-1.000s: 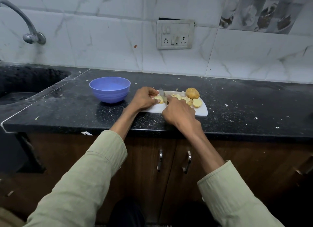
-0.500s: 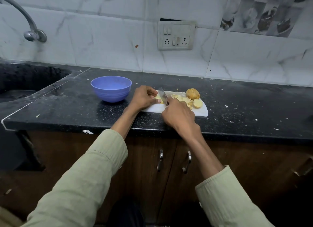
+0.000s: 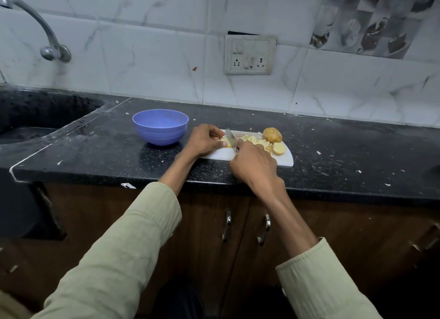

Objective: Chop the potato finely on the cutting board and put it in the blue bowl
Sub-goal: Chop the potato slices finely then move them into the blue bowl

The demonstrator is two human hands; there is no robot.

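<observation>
The left hand [image 3: 204,140] curls over a pale potato piece [image 3: 224,143] at the board's 9 o'clock end, fingertips pinning it down. The right hand [image 3: 254,164] is wrapped round the handle of a knife [image 3: 230,137], whose blade stands on edge just beside the left fingertips and against the held piece; the handle itself is hidden inside the fist.

Both work on a white cutting board [image 3: 284,160] lying on the black speckled counter [image 3: 357,157]. A heap of chopped potato [image 3: 253,140] sits at the board's middle. Toward 2 o'clock from the knife stands an unpeeled potato chunk [image 3: 272,135], and just below it a cut half [image 3: 279,148] lies face up.

The blue bowl [image 3: 160,126] stands on the counter at 9 o'clock from the board, near the left hand but apart from it.

Farther out, at 10 o'clock, lie a dark sink [image 3: 35,118] and a tap [image 3: 45,38]; at 12 o'clock a switch socket [image 3: 249,55] is on the tiled wall.
</observation>
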